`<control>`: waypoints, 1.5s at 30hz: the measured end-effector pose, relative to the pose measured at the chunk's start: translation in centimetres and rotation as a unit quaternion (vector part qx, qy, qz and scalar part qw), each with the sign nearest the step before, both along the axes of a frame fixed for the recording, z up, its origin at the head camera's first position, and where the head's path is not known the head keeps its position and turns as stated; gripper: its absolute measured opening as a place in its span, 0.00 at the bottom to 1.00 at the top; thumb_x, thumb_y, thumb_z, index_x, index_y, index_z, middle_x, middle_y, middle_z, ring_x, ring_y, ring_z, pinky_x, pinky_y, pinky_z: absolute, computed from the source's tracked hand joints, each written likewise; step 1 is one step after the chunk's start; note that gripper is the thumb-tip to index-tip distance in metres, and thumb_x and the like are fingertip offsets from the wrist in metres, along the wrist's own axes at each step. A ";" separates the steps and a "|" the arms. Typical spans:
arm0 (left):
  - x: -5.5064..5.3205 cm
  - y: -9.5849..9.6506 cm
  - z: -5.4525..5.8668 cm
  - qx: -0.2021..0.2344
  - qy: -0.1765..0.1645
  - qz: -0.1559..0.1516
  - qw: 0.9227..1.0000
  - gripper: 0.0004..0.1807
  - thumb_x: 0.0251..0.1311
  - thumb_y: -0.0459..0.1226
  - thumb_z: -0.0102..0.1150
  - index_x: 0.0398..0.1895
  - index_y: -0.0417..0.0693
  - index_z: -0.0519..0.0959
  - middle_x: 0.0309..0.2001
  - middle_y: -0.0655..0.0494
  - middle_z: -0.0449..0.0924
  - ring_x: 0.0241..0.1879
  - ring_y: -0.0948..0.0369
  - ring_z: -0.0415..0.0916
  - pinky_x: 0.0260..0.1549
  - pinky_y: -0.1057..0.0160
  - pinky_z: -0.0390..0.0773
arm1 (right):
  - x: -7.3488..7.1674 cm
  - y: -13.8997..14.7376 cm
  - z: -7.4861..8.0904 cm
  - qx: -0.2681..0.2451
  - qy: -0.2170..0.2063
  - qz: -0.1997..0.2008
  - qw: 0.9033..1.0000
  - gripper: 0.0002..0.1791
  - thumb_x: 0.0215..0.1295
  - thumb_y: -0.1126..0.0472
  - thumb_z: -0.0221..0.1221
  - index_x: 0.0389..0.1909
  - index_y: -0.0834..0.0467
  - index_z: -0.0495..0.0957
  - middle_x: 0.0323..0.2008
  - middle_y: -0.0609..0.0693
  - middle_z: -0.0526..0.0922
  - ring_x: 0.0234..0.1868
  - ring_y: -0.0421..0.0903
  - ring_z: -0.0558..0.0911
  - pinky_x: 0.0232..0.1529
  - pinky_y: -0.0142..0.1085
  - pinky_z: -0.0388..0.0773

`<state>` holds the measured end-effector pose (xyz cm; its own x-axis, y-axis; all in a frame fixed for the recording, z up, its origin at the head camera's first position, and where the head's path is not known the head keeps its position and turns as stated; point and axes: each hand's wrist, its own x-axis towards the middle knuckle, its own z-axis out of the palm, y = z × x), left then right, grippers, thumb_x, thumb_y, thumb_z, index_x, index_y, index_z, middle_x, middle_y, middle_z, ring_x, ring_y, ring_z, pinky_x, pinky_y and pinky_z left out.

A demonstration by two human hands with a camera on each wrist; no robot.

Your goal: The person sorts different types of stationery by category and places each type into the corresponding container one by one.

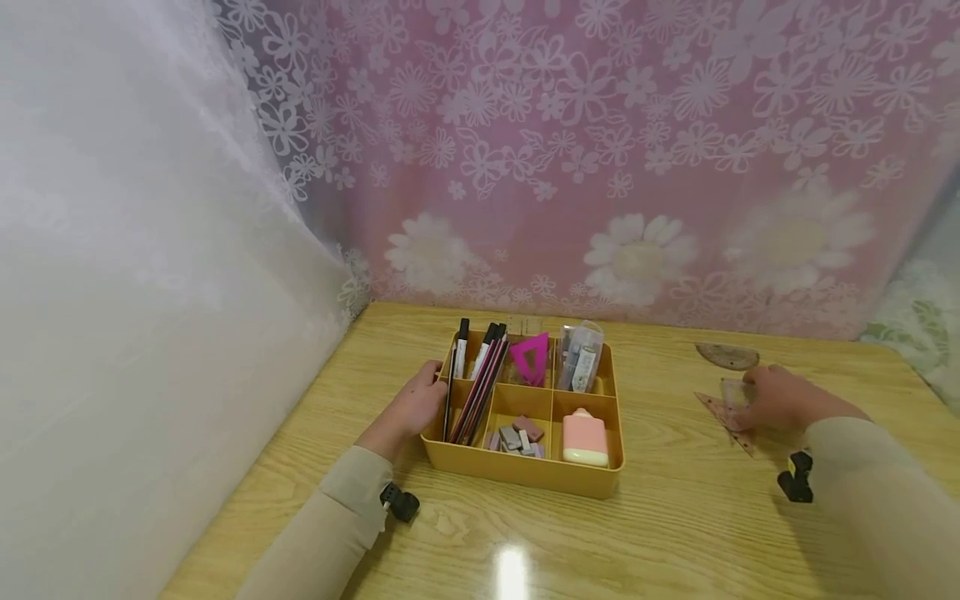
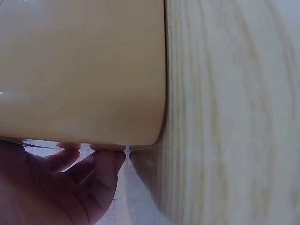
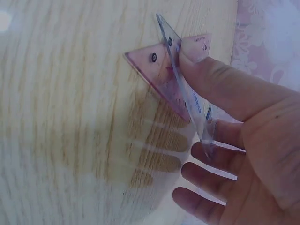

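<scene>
At the left side of a yellow desk organizer (image 1: 517,475), my left hand (image 1: 415,402) holds its wall near the rim. In the left wrist view, curled fingers (image 2: 101,178) lie against the outside of the organizer's wall (image 2: 84,75). My right hand (image 1: 780,398) pinches a clear set square (image 3: 187,91) between thumb and fingers, tilted up on edge. Behind it, a pink see-through set square (image 3: 152,70) lies on the table. A clear protractor (image 1: 727,357) lies just beyond the right hand.
The organizer's compartments hold black-capped markers (image 1: 461,354), dark pencils (image 1: 480,392), a magenta set square (image 1: 531,358), a clear case (image 1: 581,358), several erasers (image 1: 517,437) and a pink-and-cream bottle (image 1: 585,437). A flowered curtain (image 1: 525,208) hangs behind the wooden table (image 1: 660,533).
</scene>
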<state>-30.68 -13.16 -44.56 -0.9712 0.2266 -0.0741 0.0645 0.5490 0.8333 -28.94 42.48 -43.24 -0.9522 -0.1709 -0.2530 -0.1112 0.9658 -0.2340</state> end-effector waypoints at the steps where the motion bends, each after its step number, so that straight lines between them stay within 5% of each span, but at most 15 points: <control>1: 0.0 0.0 0.0 0.002 0.001 0.000 1.000 0.29 0.75 0.41 0.35 0.76 0.40 0.57 0.71 0.39 0.64 0.70 0.45 0.62 0.66 0.41 0.62 | 0.0 -0.1 0.0 0.002 0.010 0.001 1.000 0.57 0.52 0.36 0.72 0.61 0.82 0.63 0.54 0.84 0.66 0.50 0.78 0.72 0.43 0.66 0.74; 9: 0.0 0.0 0.0 0.005 0.000 -0.001 1.000 0.29 0.75 0.41 0.36 0.76 0.40 0.57 0.71 0.39 0.63 0.70 0.45 0.61 0.67 0.42 0.61 | 0.7 -0.8 0.2 -0.014 0.081 -0.008 0.997 0.50 0.53 0.43 0.74 0.61 0.78 0.65 0.53 0.82 0.63 0.47 0.75 0.73 0.39 0.65 0.74; 18: -0.1 -0.1 -0.3 0.007 -0.004 -0.003 1.000 0.29 0.76 0.42 0.35 0.76 0.41 0.57 0.71 0.40 0.64 0.69 0.46 0.62 0.66 0.42 0.62 | 1.5 -2.7 2.4 -0.072 0.130 0.008 0.989 0.17 0.76 0.63 0.53 0.54 0.72 0.77 0.45 0.68 0.81 0.40 0.60 0.82 0.34 0.51 0.78; 24: -0.1 0.1 0.4 0.001 0.006 -0.001 1.000 0.29 0.74 0.41 0.36 0.75 0.40 0.59 0.70 0.40 0.66 0.68 0.46 0.64 0.67 0.43 0.62 | 2.7 -5.2 5.3 -0.093 0.142 0.012 0.985 0.18 0.80 0.61 0.46 0.58 0.67 0.78 0.47 0.67 0.82 0.38 0.56 0.84 0.25 0.43 0.75; 30: -0.1 0.1 0.5 0.002 0.007 -0.002 1.000 0.28 0.75 0.40 0.36 0.74 0.41 0.60 0.68 0.41 0.68 0.67 0.47 0.65 0.65 0.43 0.64 | 3.3 -9.3 8.6 -0.111 0.168 0.026 0.979 0.20 0.82 0.58 0.44 0.63 0.62 0.76 0.53 0.66 0.82 0.48 0.62 0.83 0.37 0.52 0.79; 35: -0.1 0.0 0.5 0.004 0.008 -0.002 1.000 0.28 0.75 0.40 0.36 0.74 0.41 0.60 0.68 0.41 0.68 0.67 0.47 0.65 0.66 0.43 0.64 | 3.2 -13.1 11.0 -0.136 0.181 0.025 0.974 0.20 0.82 0.55 0.44 0.62 0.58 0.77 0.52 0.61 0.82 0.40 0.55 0.82 0.28 0.45 0.73; 45: 0.0 -0.3 0.0 0.003 0.008 -0.004 1.000 0.28 0.74 0.40 0.35 0.74 0.41 0.60 0.69 0.40 0.67 0.68 0.46 0.64 0.66 0.42 0.63 | 1.2 -18.6 12.3 -0.189 0.172 0.015 0.967 0.18 0.80 0.57 0.46 0.59 0.56 0.79 0.48 0.55 0.84 0.27 0.50 0.73 0.24 0.43 0.68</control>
